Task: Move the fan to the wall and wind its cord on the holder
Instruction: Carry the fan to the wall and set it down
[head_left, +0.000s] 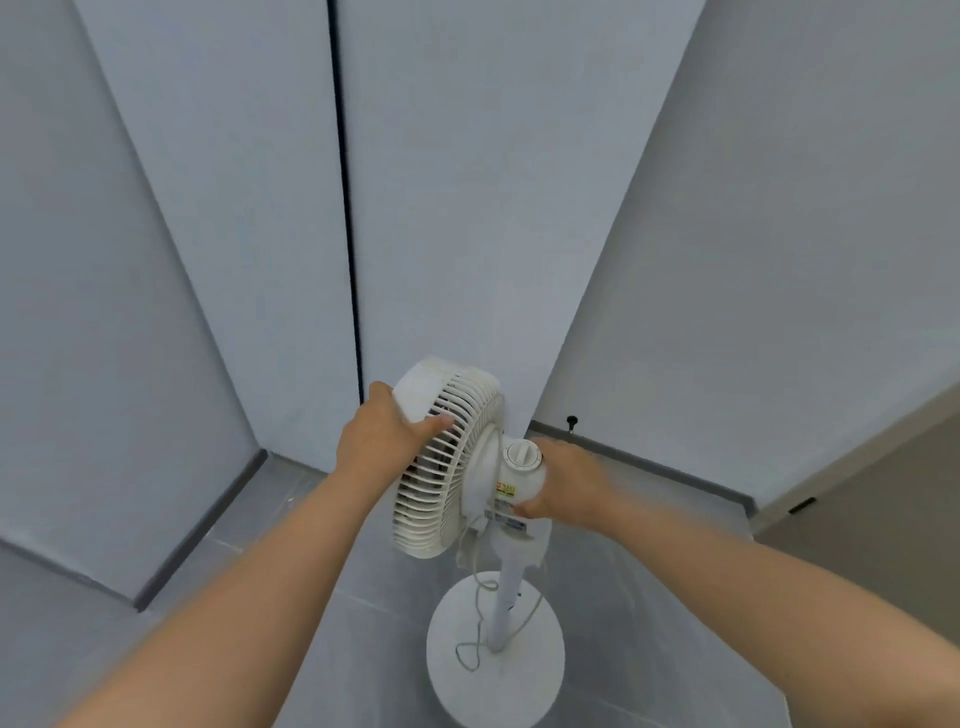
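We gripped the fan (480, 467) by its grille (436, 512) with our left hand (382, 439), motor housing (522, 470) with our right hand (569, 483), cord (475, 621) dangling.

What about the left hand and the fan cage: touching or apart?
Touching. Head view shows the left hand gripping the fan cage rim, thumb across its ribs.

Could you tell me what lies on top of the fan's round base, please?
The white pole stands on the base, and loose loops of cord lie beside it. Its upper part vanishes under the fan head; neither end shows.
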